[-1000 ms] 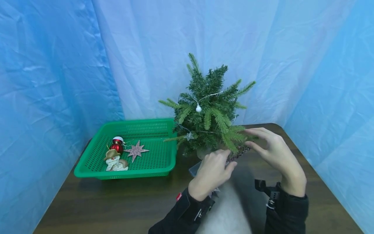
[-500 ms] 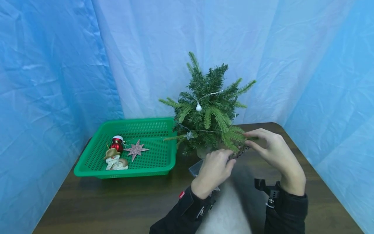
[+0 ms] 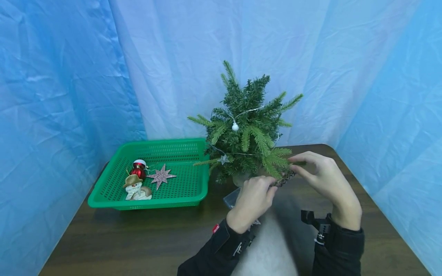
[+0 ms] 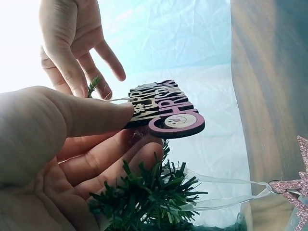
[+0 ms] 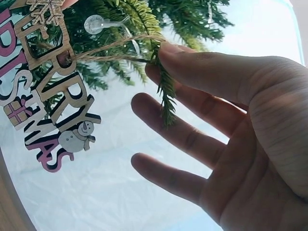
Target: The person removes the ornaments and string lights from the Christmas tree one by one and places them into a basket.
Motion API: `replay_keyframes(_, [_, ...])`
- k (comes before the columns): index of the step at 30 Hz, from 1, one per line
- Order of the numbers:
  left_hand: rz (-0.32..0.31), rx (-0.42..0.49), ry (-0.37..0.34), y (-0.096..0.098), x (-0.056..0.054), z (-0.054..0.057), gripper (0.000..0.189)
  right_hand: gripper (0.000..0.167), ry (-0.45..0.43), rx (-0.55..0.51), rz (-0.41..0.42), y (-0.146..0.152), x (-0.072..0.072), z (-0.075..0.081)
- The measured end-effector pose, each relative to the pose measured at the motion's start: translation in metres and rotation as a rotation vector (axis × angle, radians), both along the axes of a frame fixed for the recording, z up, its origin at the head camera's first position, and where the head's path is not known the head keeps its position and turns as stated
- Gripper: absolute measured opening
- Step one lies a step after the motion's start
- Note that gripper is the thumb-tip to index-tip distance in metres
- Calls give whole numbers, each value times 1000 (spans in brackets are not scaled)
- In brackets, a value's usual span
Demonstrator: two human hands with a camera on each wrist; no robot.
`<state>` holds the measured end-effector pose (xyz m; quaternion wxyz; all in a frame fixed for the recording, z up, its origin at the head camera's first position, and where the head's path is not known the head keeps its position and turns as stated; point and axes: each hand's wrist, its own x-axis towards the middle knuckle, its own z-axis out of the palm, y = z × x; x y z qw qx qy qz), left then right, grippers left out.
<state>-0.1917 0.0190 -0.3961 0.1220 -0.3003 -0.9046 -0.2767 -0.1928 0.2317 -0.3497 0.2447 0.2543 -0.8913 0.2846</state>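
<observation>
My left hand (image 3: 251,200) pinches one end of a wooden "Merry Christmas" sign (image 4: 168,108) between thumb and fingers, low in front of the small artificial Christmas tree (image 3: 241,130). A twine loop (image 5: 113,49) runs from the sign to a green branch tip (image 5: 167,94). In the right wrist view, the thumb and forefinger of my right hand (image 3: 322,174) pinch that tip where the loop lies around it; the other fingers are spread. The sign's snowman and lettering show there, and its left end is cut off by the frame.
Left of the tree stands a green basket (image 3: 145,206) holding a snowman figure (image 3: 136,190), a glittery star (image 3: 161,176) and a red ornament (image 3: 138,172). A string-light bulb (image 3: 235,126) hangs on the tree. Another pink glitter star (image 4: 301,192) hangs from a ribbon.
My left hand has shifted slightly right, and its thumb has closed in on the sign. The right hand stays almost still at the branch tip.
</observation>
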Motion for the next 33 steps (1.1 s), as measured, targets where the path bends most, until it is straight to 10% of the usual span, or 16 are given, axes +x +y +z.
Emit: replay_keyframes(33, [-40, 86, 219, 5, 0, 0, 18, 16, 34, -73, -106, 6, 1, -1])
